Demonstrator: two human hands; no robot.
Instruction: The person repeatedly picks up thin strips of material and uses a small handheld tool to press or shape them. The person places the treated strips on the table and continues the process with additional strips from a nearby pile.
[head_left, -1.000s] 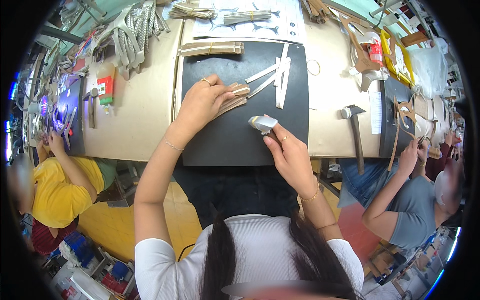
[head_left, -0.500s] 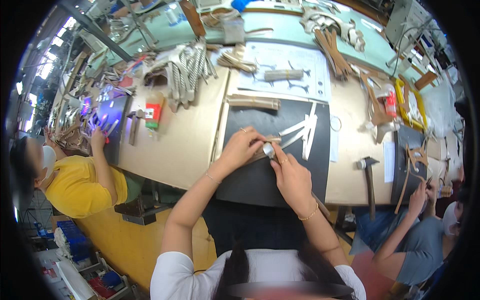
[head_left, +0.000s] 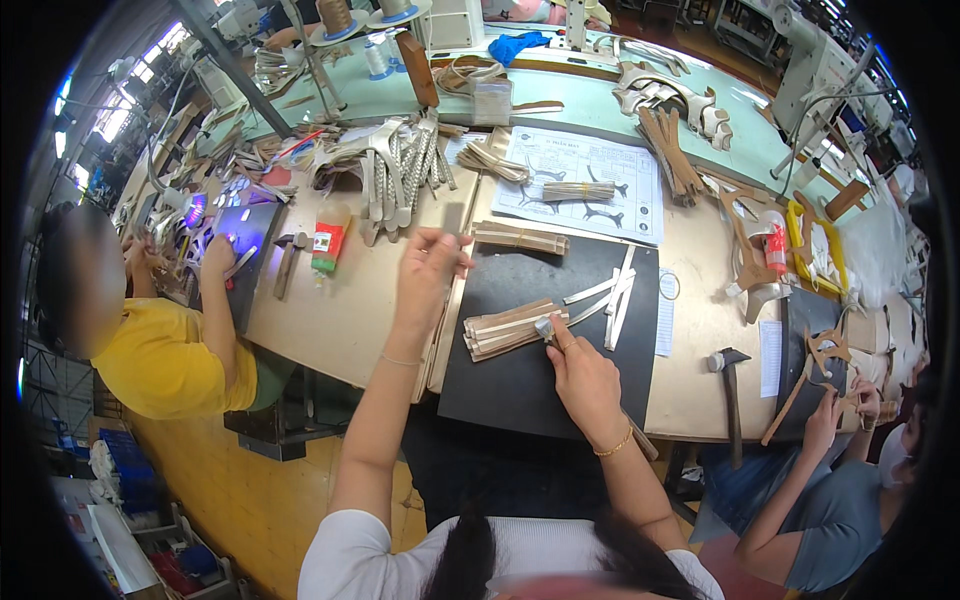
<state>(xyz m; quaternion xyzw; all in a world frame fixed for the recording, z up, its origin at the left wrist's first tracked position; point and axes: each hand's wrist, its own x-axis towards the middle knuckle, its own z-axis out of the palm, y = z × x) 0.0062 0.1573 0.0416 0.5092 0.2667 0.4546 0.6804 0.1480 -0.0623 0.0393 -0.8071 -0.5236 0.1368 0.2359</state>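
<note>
My left hand [head_left: 430, 268] is raised over the left edge of the black board [head_left: 500, 395], its fingers closed on a short grey-brown strip [head_left: 454, 217] that is blurred by motion. My right hand [head_left: 587, 380] grips a hammer, its metal head [head_left: 545, 327] close to a pile of beige and brown strips [head_left: 508, 330] on the board. The hammer's handle runs back under my palm. Beyond the pile, several loose white strips [head_left: 620, 296] lie crossed, and a banded bundle of strips [head_left: 522, 237] rests at the board's far edge.
A printed sheet [head_left: 625, 225] carries another strip bundle [head_left: 578, 190]. Right of the board lies a second hammer [head_left: 733, 390]. Leftward are a red-labelled bottle [head_left: 328, 240] and another hammer [head_left: 288, 262]. Co-workers sit left in a yellow shirt [head_left: 170, 360] and at right [head_left: 845, 500].
My left hand has lifted off the strip pile and moved left and away from me with a strip. My right hand stays near the pile with the hammer. The view has shifted slightly.
</note>
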